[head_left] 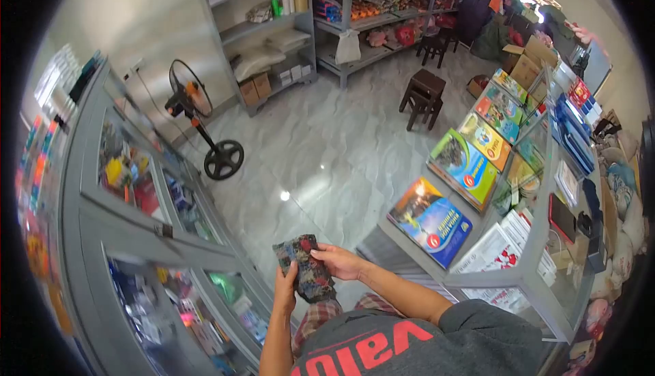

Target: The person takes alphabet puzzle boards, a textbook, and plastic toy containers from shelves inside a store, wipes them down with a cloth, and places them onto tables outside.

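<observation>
A dark, flat item with a mottled grey, red and blue pattern (303, 267), like a folded cloth or a pouch, is held in front of my body above the floor. My left hand (286, 287) grips its lower left edge, thumb on top. On the opposite side, my right hand (336, 261) pinches the upper right edge, with the thumb laid over the face. The fingers beneath the item are hidden. I cannot make out its exact kind.
Grey glass-door cabinets (89, 205) line the left, with a standing fan (198, 117) beyond. Textbooks (431, 222) lie on a glass display counter (491, 284) at right. Dark stools (424, 93) stand on the tiled floor before stocked shelves (269, 32).
</observation>
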`<act>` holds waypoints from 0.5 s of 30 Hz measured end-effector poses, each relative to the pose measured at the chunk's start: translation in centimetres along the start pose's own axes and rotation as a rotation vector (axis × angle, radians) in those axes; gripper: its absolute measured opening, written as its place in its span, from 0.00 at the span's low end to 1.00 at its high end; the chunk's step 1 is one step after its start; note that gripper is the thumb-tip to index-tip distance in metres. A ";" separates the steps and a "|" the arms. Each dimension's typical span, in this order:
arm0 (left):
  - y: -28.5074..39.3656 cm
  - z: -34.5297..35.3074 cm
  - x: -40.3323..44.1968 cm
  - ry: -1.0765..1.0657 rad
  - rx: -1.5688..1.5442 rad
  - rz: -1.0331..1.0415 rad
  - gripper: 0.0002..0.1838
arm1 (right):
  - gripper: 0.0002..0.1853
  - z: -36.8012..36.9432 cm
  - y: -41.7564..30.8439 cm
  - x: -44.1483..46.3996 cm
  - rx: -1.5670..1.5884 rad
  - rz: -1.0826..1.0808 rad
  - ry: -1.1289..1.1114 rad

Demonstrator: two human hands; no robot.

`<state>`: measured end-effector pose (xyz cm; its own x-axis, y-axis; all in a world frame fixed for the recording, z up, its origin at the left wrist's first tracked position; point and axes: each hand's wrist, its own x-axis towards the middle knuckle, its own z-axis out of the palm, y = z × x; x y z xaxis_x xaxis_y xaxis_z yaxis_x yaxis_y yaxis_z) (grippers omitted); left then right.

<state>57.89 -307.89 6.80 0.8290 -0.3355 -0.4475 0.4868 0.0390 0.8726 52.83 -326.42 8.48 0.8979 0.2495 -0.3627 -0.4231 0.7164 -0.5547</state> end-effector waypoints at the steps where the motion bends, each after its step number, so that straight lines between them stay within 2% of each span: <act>1: 2.2 -0.2 1.2 -0.177 -0.257 -0.097 0.23 | 0.20 0.6 -1.8 1.6 0.001 -0.016 0.003; 5: 7.2 2.1 7.4 -0.194 -0.309 -0.052 0.19 | 0.24 0.6 -8.4 5.7 0.022 -0.057 -0.139; 7: 9.3 4.1 10.8 -0.119 -0.341 0.009 0.16 | 0.26 -1.1 -10.9 8.5 0.381 -0.077 -0.225; 8: 10.1 5.1 12.6 -0.123 -0.358 0.009 0.16 | 0.25 -1.7 -11.7 10.1 0.494 -0.098 -0.156; 9: 10.4 5.9 14.9 -0.125 -0.360 0.014 0.16 | 0.25 -3.5 -11.5 12.4 0.489 -0.099 -0.160; 11: 10.3 7.3 19.6 -0.181 -0.251 0.033 0.17 | 0.22 -8.3 -10.9 17.5 0.485 -0.091 0.011; 12: 10.7 8.2 21.8 -0.166 -0.206 0.065 0.17 | 0.20 -9.2 -12.1 18.1 0.357 -0.096 0.064; 13: 11.6 9.1 24.1 -0.175 -0.195 0.075 0.17 | 0.20 -10.3 -13.3 19.7 0.359 -0.111 0.054; 15: 13.3 10.8 27.8 -0.159 0.004 0.131 0.17 | 0.21 -12.1 -16.2 22.5 0.550 -0.101 -0.168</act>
<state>84.41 -326.81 8.07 0.8313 -0.4719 -0.2936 0.3759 0.0884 0.9224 78.38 -340.30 0.27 0.9563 0.2303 -0.1800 -0.2497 0.9638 -0.0931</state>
